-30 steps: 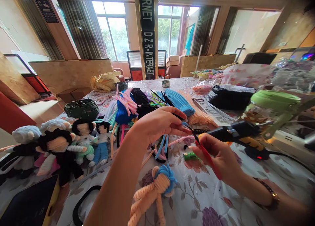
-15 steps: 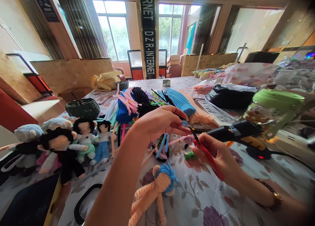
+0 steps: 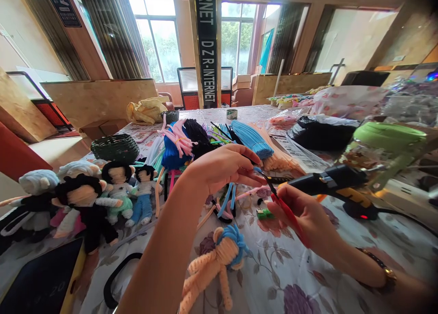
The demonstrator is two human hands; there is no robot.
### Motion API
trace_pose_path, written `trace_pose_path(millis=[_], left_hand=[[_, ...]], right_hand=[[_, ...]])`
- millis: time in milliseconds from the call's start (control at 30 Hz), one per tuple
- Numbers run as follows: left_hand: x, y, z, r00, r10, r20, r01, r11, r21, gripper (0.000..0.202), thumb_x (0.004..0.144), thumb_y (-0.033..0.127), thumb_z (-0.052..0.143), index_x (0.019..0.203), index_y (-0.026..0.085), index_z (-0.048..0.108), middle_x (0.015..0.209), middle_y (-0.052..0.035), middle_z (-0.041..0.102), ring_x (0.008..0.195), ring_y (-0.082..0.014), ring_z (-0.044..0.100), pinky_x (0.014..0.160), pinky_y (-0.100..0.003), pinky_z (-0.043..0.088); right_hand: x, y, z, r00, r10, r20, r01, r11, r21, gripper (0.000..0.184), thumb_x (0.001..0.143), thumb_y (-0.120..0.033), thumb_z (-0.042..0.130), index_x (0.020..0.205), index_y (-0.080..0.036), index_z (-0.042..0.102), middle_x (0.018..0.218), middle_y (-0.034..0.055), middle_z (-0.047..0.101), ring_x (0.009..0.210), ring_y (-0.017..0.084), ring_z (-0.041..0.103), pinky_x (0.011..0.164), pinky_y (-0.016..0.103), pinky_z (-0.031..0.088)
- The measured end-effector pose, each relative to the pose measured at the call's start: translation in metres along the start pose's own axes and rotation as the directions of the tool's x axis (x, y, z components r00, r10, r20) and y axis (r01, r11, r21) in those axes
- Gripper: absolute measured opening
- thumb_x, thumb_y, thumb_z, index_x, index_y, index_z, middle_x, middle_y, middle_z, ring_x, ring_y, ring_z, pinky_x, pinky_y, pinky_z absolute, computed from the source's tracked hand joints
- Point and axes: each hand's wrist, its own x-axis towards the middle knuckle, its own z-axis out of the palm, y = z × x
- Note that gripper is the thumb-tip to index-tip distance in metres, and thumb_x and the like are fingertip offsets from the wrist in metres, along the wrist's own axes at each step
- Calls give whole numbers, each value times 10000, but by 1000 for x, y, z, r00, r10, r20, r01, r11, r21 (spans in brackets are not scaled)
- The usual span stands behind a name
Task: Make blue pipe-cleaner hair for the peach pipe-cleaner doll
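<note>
My right hand (image 3: 306, 213) is wrapped round the red-handled scissors (image 3: 293, 220), whose dark blades point up and left. The blades meet a small blue pipe cleaner (image 3: 257, 169) at the fingertips of my left hand (image 3: 226, 166). Those fingers pinch the blue piece, mostly hidden behind them. Below my hands a peach pipe-cleaner doll (image 3: 219, 261) with blue hair lies on the flowered tablecloth (image 3: 263, 282). A green lighter (image 3: 265, 213) rests left of my right hand, and loose blue and black pipe-cleaner pieces (image 3: 227, 202) lie under my left hand.
Several finished dolls (image 3: 87, 209) sit at the left, before a dark woven basket (image 3: 115, 148). Bundles of pipe cleaners (image 3: 251, 138) lie behind my hands. At the right are a black glue gun (image 3: 321, 179) and a green-lidded jar (image 3: 388, 138). A dark tablet-like device (image 3: 41, 277) lies front left.
Both hands keep nearly the same pose, with the scissors still at the blue piece. My right hand has shifted very slightly to the right. The view has moved a little.
</note>
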Motion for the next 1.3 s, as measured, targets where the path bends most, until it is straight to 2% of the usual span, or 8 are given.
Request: trace_pose_path(millis=[433,533,733,867,1033,1133,1200,1300], left_hand=[[1,-1,-5,998,16,57,-18,999,35,214,761,-56,401,774,108,537,613,5,591,643,-128,677,830,-348,526],[1,-2,-6,997,16,70,-17,1000,26,204,758,-52,407,771,109,531,628,-5,604,655,-132,682,860,-360,516],[1,-2,-7,996,12,86,-14,1000,28,191,746,-42,421,772,115,526,645,-17,622,674,-140,685,918,-395,485],[1,-3,-9,996,10,94,-12,1000,18,184,749,-39,432,769,118,526,647,-25,630,673,-142,685,888,-373,497],[0,-2,-10,994,39,107,-40,999,12,160,746,-26,463,777,114,533,667,-39,637,682,-159,685,885,-402,491],[-2,-2,-10,994,50,101,-52,999,15,147,755,-18,471,788,109,535,693,-45,640,702,-161,687,896,-404,484],[-2,-2,-10,992,61,110,-63,998,16,135,759,-9,483,793,109,539,716,-47,642,711,-158,688,893,-392,485],[-2,-2,-11,989,72,131,-76,997,25,122,769,1,493,798,108,544,727,-45,639,726,-153,687,892,-378,486]], right_hand=[[0,0,1,999,-37,-7,37,999,-17,294,761,-435,662,710,-229,459,547,-65,463,465,90,453,467,230,409],[0,-1,0,1000,-25,-1,25,1000,6,304,757,-442,662,703,-226,455,535,-69,459,454,88,450,461,228,408],[-2,-2,0,999,-33,-4,33,998,-59,299,747,-437,674,697,-232,462,557,-55,478,484,101,476,477,237,411],[-1,-4,1,1000,-9,-6,9,1000,-27,325,738,-473,670,690,-240,448,548,-54,468,461,110,478,459,253,405],[-2,-2,0,999,-32,14,32,999,-26,324,739,-483,665,704,-236,459,578,-40,500,477,117,481,462,262,409],[-2,-2,-1,996,-76,-51,76,997,-2,293,739,-446,680,728,-231,481,602,-42,481,525,105,456,488,235,421],[-1,-4,-1,994,-61,-96,64,997,37,283,754,-438,668,731,-228,479,602,-46,448,537,97,423,489,219,420],[-1,-6,0,999,-15,-48,19,996,87,284,781,-441,637,729,-225,461,580,-51,428,530,94,387,492,212,424]])
